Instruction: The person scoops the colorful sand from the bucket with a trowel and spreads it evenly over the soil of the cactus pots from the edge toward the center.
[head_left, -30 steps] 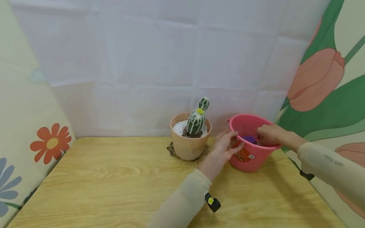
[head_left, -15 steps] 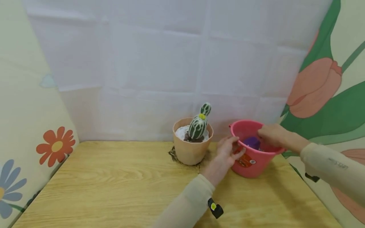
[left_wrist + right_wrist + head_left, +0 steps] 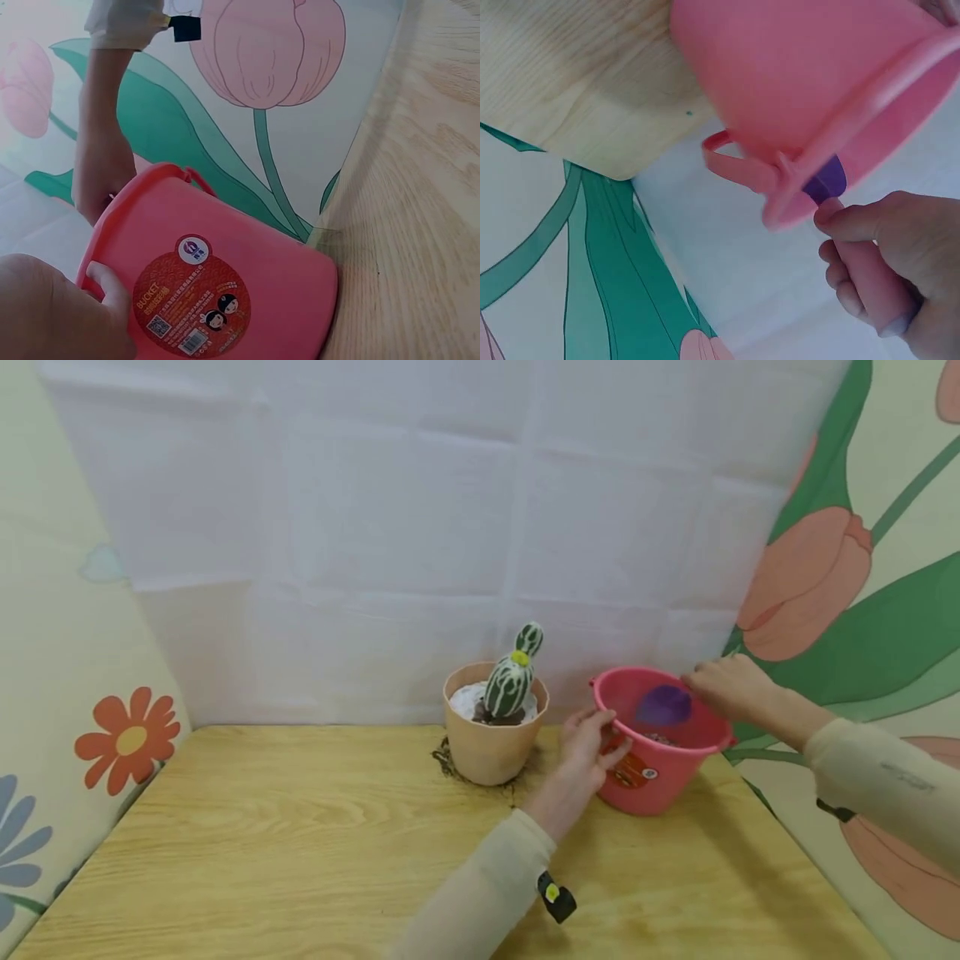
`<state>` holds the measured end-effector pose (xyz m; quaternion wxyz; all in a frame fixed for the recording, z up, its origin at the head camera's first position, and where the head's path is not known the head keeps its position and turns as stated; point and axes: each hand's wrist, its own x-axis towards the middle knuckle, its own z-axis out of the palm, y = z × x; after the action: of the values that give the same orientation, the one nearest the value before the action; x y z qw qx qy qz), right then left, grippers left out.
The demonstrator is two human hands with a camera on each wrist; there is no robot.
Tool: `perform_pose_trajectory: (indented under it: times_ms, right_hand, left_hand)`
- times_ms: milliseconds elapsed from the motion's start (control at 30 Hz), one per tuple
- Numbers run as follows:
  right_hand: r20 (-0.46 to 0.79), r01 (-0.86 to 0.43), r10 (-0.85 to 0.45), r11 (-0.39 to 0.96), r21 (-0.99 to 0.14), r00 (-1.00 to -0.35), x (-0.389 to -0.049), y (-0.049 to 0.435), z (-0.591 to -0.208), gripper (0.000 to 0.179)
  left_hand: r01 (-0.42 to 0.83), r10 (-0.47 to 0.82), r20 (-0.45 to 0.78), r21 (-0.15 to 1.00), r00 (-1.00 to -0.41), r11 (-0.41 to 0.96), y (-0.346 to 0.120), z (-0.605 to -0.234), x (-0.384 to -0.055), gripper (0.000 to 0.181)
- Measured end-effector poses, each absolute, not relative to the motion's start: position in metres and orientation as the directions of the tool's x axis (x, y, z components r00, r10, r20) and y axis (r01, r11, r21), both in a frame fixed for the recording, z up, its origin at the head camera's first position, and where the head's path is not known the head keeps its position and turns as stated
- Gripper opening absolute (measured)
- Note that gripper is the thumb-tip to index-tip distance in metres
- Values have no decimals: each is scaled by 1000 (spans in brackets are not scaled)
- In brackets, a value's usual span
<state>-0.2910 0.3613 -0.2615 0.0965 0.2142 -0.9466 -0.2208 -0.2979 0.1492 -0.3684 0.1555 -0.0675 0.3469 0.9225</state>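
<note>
A pink bucket (image 3: 675, 777) with a red label stands at the right side of the table. My left hand (image 3: 581, 752) grips its near left rim, the thumb (image 3: 109, 283) lying against the outer wall in the left wrist view. My right hand (image 3: 735, 687) is at the bucket's right rim and holds a trowel by its pink handle (image 3: 874, 285), fingers wrapped round it. The trowel's purple blade (image 3: 666, 704) is inside the bucket's mouth, above some pale loose material (image 3: 658, 739) low in the bucket. The bucket's handle (image 3: 739, 166) hangs at its side in the right wrist view.
Left of the bucket, a peach flower pot (image 3: 487, 752) holds a green-and-white cactus (image 3: 510, 687) with white filling round it. Dark soil crumbs (image 3: 442, 758) lie by the pot's base on the wooden table (image 3: 285, 843). A white sheet (image 3: 375, 527) hangs behind.
My right hand has risen from inside the bucket to its rim, lifting the trowel so more of the purple blade shows. My left hand still holds the rim.
</note>
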Motion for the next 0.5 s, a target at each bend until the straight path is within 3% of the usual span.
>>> perform_pose_trajectory:
  times_ms: [233, 500]
  right_hand:
    - [123, -321, -421, 821, 472, -899, -300, 362, -278, 27]
    - [114, -360, -440, 836, 415, -891, -302, 367, -286, 34]
  left_hand:
    - [-322, 230, -226, 620, -946, -715, 150, -372, -298, 26]
    - [-282, 188, -214, 630, -959, -723, 159, -370, -294, 28]
